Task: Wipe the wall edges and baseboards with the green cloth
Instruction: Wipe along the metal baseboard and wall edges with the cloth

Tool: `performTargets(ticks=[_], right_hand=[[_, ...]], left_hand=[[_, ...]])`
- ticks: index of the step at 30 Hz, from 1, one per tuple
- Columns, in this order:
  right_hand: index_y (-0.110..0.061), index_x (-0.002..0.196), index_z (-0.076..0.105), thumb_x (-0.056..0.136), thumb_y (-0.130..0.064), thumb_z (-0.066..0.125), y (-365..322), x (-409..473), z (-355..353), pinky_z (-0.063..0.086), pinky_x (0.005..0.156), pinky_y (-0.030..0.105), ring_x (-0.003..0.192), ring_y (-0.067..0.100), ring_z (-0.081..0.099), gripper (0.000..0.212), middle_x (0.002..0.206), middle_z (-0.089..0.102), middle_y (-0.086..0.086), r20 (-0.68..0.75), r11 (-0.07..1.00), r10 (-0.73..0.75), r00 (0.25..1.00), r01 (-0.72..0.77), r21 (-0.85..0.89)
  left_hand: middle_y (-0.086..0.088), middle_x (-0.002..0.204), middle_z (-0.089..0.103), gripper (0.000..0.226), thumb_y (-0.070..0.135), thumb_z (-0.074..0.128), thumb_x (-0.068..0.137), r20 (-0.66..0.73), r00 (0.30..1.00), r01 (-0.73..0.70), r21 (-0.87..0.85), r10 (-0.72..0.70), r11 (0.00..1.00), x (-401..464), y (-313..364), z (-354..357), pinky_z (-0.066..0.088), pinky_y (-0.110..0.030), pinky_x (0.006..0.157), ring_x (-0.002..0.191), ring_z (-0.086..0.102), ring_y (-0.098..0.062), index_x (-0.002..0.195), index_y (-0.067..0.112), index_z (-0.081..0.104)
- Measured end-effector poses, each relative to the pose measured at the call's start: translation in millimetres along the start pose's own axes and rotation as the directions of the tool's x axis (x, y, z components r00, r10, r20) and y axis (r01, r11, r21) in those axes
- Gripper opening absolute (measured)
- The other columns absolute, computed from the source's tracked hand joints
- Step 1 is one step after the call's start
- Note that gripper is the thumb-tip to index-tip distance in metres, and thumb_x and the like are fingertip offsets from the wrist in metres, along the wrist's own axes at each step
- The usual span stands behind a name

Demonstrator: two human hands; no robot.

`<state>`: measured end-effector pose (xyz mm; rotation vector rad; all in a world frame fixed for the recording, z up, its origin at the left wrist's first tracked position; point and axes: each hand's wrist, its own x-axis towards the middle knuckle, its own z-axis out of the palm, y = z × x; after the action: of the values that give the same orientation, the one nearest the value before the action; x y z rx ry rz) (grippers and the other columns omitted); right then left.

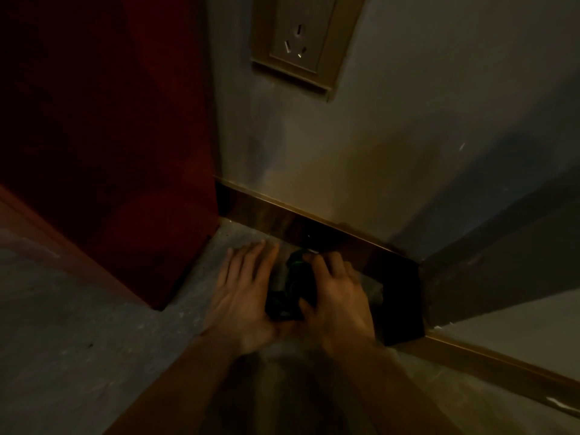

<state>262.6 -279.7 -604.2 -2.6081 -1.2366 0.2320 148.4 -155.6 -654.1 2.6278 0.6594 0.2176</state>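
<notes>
The green cloth (290, 288) is bunched up, dark in this dim light, and lies on the grey floor just in front of the glossy brown baseboard (270, 216). My right hand (337, 296) grips the cloth from the right, fingers curled over its top near the baseboard. My left hand (244, 293) lies flat on the floor with fingers spread, its inner edge touching the cloth. Part of the cloth is hidden under my right hand. The baseboard runs along the foot of the grey wall (314, 146) to a dark corner piece (398, 296) on the right.
A dark red door or panel (106, 136) stands at the left, reaching the floor. A wall socket (301, 42) sits high on the wall. A second wall with its own baseboard (502, 368) comes forward on the right. Grey floor (78, 340) spreads at the lower left.
</notes>
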Motion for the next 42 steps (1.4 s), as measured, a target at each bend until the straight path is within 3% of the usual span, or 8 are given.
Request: performTargets(ticks=[5, 9, 13, 19, 23, 27, 32, 42], right_hand=[[-0.035, 0.148, 0.015, 0.079, -0.045, 0.065, -3.6, -2.9, 9.6, 0.043, 0.101, 0.043, 0.132, 0.024, 0.028, 0.086, 0.147, 0.021, -0.001, 0.046, 0.995, -0.095, 0.994, 0.095, -0.002], [-0.035, 0.15, 0.008, 0.074, -0.06, 0.065, -4.8, 1.2, 15.4, 0.035, 0.108, 0.045, 0.136, 0.026, 0.021, 0.098, 0.152, 0.017, 0.0, 0.101, 0.986, -0.143, 0.985, 0.15, -0.067], [-0.033, 0.15, 0.013, 0.072, -0.052, 0.075, -9.6, 10.8, 15.5, 0.037, 0.107, 0.045, 0.137, 0.031, 0.022, 0.102, 0.154, 0.017, 0.004, 0.179, 0.974, -0.178, 0.968, 0.199, -0.106], [-0.019, 0.147, 0.027, 0.058, -0.043, 0.085, -13.1, 25.9, 5.9, 0.038, 0.099, 0.045, 0.125, 0.035, 0.029, 0.109, 0.143, 0.023, 0.007, 0.231, 0.886, -0.276, 0.933, 0.34, -0.315], [-0.01, 0.147, 0.029, 0.085, -0.033, 0.063, -11.9, 41.4, 4.8, 0.035, 0.098, 0.048, 0.126, 0.041, 0.032, 0.074, 0.145, 0.029, 0.009, 0.263, 0.745, -0.39, 0.883, 0.47, -0.473], [-0.007, 0.142, 0.041, 0.095, -0.023, 0.042, -13.4, 45.8, 7.4, 0.042, 0.093, 0.046, 0.123, 0.039, 0.042, 0.049, 0.141, 0.043, 0.012, 0.269, 0.597, -0.442, 0.856, 0.504, -0.624], [-0.003, 0.132, 0.051, 0.095, -0.019, 0.035, -9.8, 52.0, 11.8, 0.043, 0.087, 0.046, 0.117, 0.041, 0.044, 0.043, 0.13, 0.05, 0.015, 0.281, 0.503, -0.474, 0.835, 0.518, -0.691], [-0.001, 0.127, 0.05, 0.089, -0.017, 0.033, -20.8, 46.6, 6.1, 0.039, 0.087, 0.049, 0.12, 0.045, 0.034, 0.045, 0.13, 0.042, 0.019, 0.323, 0.458, -0.399, 0.858, 0.492, -0.74]], left_hand=[[-0.004, 0.167, -0.016, 0.138, 0.104, 0.032, 0.055, 0.098, 0.994, 0.042, 0.088, -0.051, 0.995, -1.6, -15.6, 7.2, -0.013, -0.049, 0.123, 0.149, -0.027, -0.024, 0.156, 0.025, -0.019], [-0.005, 0.167, -0.014, 0.132, 0.096, 0.035, 0.059, 0.104, 0.994, 0.016, 0.097, -0.026, 0.995, 1.2, -20.5, 12.5, -0.01, -0.053, 0.122, 0.149, -0.028, -0.025, 0.157, 0.023, -0.013], [-0.002, 0.167, -0.016, 0.143, 0.11, 0.022, 0.05, 0.117, 0.993, 0.016, 0.084, -0.026, 0.996, 0.5, -22.1, 14.2, -0.008, -0.055, 0.122, 0.149, -0.029, -0.022, 0.158, 0.022, -0.012], [0.0, 0.166, -0.02, 0.149, 0.111, 0.029, 0.046, 0.116, 0.992, 0.04, 0.062, -0.047, 0.997, 0.2, -21.4, 12.9, -0.011, -0.053, 0.122, 0.148, -0.031, -0.019, 0.157, 0.022, -0.013], [0.0, 0.165, -0.022, 0.15, 0.111, 0.028, 0.045, 0.099, 0.994, 0.045, 0.084, -0.054, 0.995, -0.8, -20.0, 12.0, -0.013, -0.05, 0.122, 0.147, -0.032, -0.018, 0.157, 0.019, -0.013], [-0.002, 0.165, -0.02, 0.151, 0.111, 0.029, 0.047, 0.1, 0.993, 0.05, 0.073, -0.057, 0.996, -1.1, -20.8, 11.5, -0.011, -0.049, 0.123, 0.149, -0.029, -0.019, 0.157, 0.016, -0.011], [-0.004, 0.165, -0.024, 0.149, 0.111, 0.022, 0.048, 0.12, 0.991, 0.052, 0.117, -0.067, 0.992, 0.1, -19.7, 14.3, -0.011, -0.051, 0.123, 0.147, -0.032, -0.02, 0.156, 0.015, -0.015], [-0.001, 0.165, -0.024, 0.145, 0.109, 0.025, 0.052, 0.139, 0.988, 0.056, 0.112, -0.071, 0.992, -1.5, -20.1, 12.3, -0.01, -0.052, 0.123, 0.146, -0.035, -0.019, 0.156, 0.018, -0.016]])
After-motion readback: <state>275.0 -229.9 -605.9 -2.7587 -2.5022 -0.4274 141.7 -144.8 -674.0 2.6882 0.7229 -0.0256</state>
